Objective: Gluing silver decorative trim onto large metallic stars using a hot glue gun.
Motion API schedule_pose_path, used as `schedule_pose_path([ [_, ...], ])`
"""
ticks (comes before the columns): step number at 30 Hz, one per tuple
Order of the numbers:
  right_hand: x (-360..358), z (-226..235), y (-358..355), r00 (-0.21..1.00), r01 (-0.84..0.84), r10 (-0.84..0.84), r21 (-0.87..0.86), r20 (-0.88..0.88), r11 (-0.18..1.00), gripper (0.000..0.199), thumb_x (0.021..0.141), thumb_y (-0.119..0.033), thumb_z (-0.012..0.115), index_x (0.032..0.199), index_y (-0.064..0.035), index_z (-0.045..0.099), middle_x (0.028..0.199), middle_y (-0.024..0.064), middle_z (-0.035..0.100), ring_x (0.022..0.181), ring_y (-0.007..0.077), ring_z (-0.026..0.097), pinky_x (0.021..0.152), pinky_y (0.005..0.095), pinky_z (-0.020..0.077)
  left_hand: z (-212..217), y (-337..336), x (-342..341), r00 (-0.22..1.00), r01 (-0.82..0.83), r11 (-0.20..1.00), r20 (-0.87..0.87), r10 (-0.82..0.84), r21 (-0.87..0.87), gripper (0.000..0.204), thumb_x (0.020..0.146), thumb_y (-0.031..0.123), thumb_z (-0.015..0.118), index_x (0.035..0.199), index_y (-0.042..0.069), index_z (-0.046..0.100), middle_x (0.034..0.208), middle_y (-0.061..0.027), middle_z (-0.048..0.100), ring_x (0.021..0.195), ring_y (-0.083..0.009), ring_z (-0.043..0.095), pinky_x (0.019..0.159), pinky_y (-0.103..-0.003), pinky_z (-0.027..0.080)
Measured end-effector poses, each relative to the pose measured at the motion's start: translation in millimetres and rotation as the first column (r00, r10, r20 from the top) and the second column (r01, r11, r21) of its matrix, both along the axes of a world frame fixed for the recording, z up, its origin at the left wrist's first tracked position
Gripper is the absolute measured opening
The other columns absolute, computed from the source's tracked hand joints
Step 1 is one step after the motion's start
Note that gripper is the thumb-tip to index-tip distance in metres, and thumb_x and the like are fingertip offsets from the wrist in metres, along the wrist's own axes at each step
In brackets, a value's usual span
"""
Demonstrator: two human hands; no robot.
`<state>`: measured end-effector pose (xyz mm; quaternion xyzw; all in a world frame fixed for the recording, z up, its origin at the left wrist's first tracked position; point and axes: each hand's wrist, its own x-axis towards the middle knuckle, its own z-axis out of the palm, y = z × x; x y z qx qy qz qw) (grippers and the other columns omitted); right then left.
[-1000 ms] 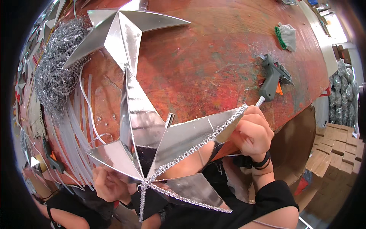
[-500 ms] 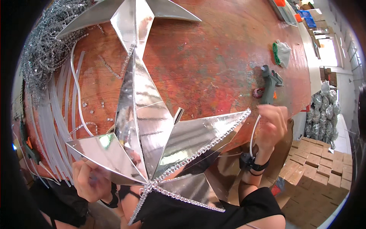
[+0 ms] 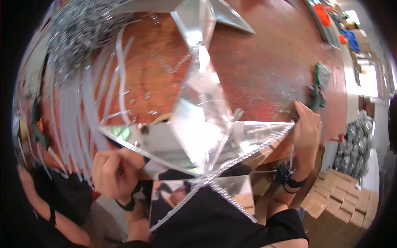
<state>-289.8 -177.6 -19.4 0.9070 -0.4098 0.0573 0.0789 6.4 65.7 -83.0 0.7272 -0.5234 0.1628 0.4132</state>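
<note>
I hold a large mirror-silver folded star (image 3: 198, 124) over the front edge of a red-brown table (image 3: 256, 70). A beaded silver trim (image 3: 244, 155) runs along the star's right arm down to its lower point. My left hand (image 3: 113, 169) grips the star's left arm from below. My right hand (image 3: 306, 132) is curled over the tip of the right arm, where the trim ends, and a thin strand hangs under it. A dark glue gun (image 3: 316, 99) lies on the table just beyond those fingers.
A second silver star (image 3: 211, 16) lies at the far side of the table. A tinsel pile (image 3: 82, 33) and white strips (image 3: 82, 107) cover the left. Cardboard boxes (image 3: 339, 194) sit on the floor at right, beside a silver garland heap (image 3: 355, 140).
The glue gun has left my right hand and lies on the table. That hand has closed on the star's right tip. The star has come closer and fills more of the view.
</note>
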Motion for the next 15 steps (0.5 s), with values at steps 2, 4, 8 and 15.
schedule_pose_path([
  [2, -4, 7, 2, 0.998, 0.059, -0.058, 0.031, -0.037, 0.998, 0.038, 0.078, 0.005, 0.046, 0.113, -0.0042, 0.057, 0.104, 0.0108, 0.056, 0.093, 0.0291, 0.053, 0.083, 0.0372, 0.0425, 5, -7, 1, 0.999, 0.036, 0.999, 0.002, -0.036, -0.016, 0.02, 0.071, -0.007, 0.064, 0.089, -0.002, 0.056, 0.062, -0.0088, 0.055, 0.048, -0.0228, 0.05, 0.043, -0.03, 0.038],
  [4, -7, 11, -5, 0.999, 0.001, 0.003, 0.072, -0.046, 0.997, 0.037, 0.078, 0.004, 0.047, 0.112, -0.0042, 0.057, 0.101, 0.0115, 0.055, 0.093, 0.0294, 0.053, 0.082, 0.0372, 0.0426, 7, -6, 1, 0.999, 0.033, 0.998, 0.038, -0.031, -0.059, 0.017, 0.073, -0.007, 0.062, 0.089, -0.001, 0.058, 0.062, -0.0086, 0.057, 0.049, -0.0199, 0.052, 0.043, -0.027, 0.038],
  [8, 4, 26, -17, 0.989, -0.086, 0.072, 0.107, 0.127, 0.991, 0.025, 0.083, 0.004, 0.05, 0.106, -0.0022, 0.058, 0.095, 0.0117, 0.054, 0.084, 0.0242, 0.055, 0.073, 0.0319, 0.0442, 11, 12, -3, 0.9, -0.057, 0.98, -0.435, -0.032, -0.192, 0.013, 0.077, -0.006, 0.054, 0.088, -0.002, 0.056, 0.058, -0.0084, 0.055, 0.052, -0.0149, 0.053, 0.046, -0.023, 0.04],
  [15, 62, 47, -9, 0.343, -0.552, 0.095, 0.119, 0.935, 0.826, 0.012, 0.091, -0.012, 0.054, 0.093, -0.0048, 0.044, 0.071, 0.0075, 0.048, 0.048, 0.0112, 0.043, 0.042, 0.0175, 0.0353, 59, 3, -4, 0.834, 0.157, 0.889, -0.424, -0.353, -0.43, 0.006, 0.08, 0.002, 0.052, 0.085, 0.001, 0.052, 0.056, -0.0033, 0.053, 0.054, -0.0141, 0.054, 0.05, -0.022, 0.038],
])
